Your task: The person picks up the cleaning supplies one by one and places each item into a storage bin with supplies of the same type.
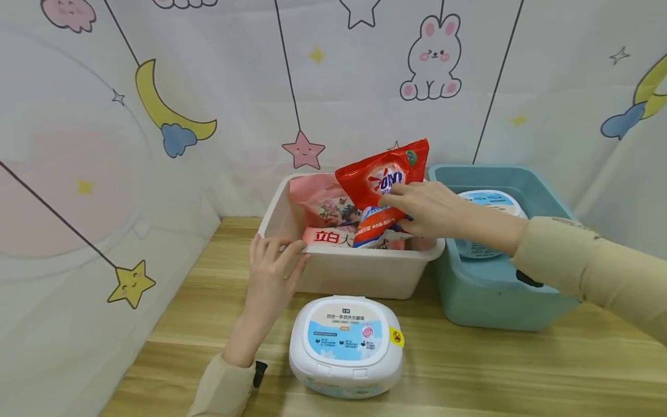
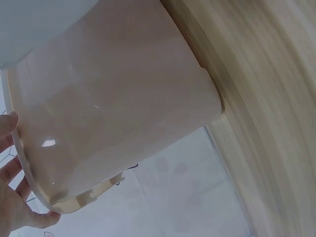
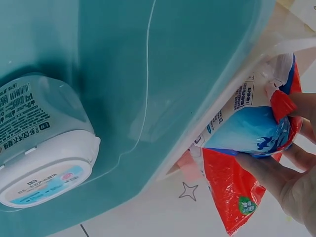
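Observation:
My right hand (image 1: 429, 207) grips a red OMO laundry detergent bag (image 1: 365, 176) over the white bin (image 1: 349, 272). The bag tilts, its top corner above the bin's rim and its lower part inside. In the right wrist view the fingers and thumb close around the bag's blue-and-white back (image 3: 242, 123). Curled over the bin's front left rim (image 2: 22, 153) is my left hand (image 1: 271, 275). Beneath the red bag lie a pink bag (image 1: 318, 191) and a white-and-red detergent bag (image 1: 327, 236), both partly hidden.
In front of the bin, a lidded white tub (image 1: 346, 347) of laundry pods stands on the wooden table (image 1: 495, 370). To the right, a teal bin (image 1: 495, 298) holds a similar tub (image 1: 482, 249). A patterned curtain (image 1: 234, 69) hangs behind.

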Demonstrator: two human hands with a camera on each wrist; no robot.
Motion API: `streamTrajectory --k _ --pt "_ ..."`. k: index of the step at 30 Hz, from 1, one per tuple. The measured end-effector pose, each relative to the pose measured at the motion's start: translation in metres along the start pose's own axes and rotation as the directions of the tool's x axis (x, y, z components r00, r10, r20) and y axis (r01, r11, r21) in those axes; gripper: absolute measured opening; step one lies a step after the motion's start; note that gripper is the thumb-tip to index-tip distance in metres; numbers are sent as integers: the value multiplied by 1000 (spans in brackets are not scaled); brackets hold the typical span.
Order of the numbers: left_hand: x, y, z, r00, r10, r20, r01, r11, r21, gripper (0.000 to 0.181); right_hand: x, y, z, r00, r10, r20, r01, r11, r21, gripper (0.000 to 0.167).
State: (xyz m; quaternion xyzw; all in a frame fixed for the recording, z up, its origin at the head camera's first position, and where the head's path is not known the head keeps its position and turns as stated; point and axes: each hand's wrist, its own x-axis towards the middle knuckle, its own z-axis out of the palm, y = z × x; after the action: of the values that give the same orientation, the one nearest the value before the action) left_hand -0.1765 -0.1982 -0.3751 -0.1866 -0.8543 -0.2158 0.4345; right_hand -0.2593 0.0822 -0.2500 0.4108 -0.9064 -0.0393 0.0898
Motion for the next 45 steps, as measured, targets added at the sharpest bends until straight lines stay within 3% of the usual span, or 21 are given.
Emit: streamTrajectory --k 8,17,28,45 --pt "0 0 1 1000 8 -7 -8 1000 3 22 7 0 10 998 -69 7 69 997 -27 50" --pt "1 0 0 1000 14 -8 -14 1000 11 23 10 4 20 996 -87 22 87 996 -4 46" --pt "1 0 -2 1000 11 9 -11 1000 23 23 11 9 28 994 -78 72 75 996 39 47" --pt "2 2 -4 1000 8 30 -9 999 40 24 12 7 36 977 -94 192 85 995 54 56"
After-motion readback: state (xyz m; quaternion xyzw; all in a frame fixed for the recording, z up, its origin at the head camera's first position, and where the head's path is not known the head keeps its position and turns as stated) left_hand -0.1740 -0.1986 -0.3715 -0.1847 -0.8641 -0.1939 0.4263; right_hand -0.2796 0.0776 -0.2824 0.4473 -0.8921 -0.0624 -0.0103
